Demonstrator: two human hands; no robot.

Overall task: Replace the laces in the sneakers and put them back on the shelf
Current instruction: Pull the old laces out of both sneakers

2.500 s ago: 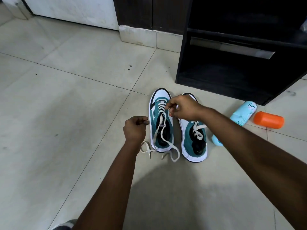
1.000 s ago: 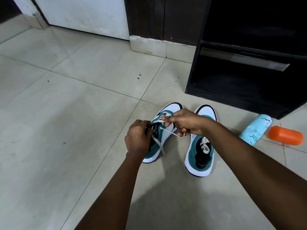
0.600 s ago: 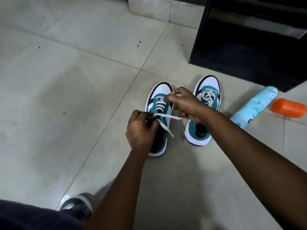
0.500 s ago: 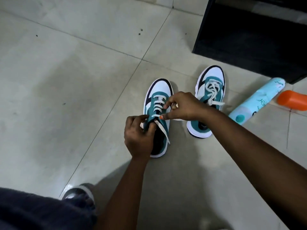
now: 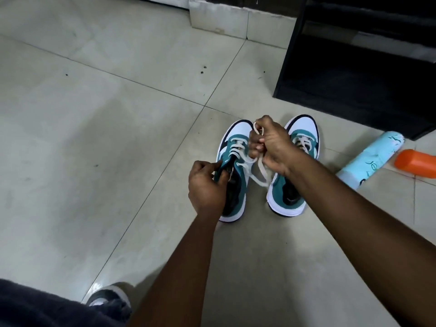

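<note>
The left sneaker lies toe toward 12 o'clock under both hands; the left hand pinches its collar, the right hand (nearer the toe) grips the lace; the shelf stands at 1 o'clock.

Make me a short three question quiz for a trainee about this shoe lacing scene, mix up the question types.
1. True or false: both sneakers already stand on the black shelf.
2. Which hand pinches the white lace? A) left B) right C) neither
3. Fill in: the orange container lies on the floor beside the light blue ____.

Key
1. False: the left sneaker and right sneaker are on the floor tiles.
2. B: the right hand pinches it, while the left hand grips the left sneaker's collar.
3. bottle.
</note>
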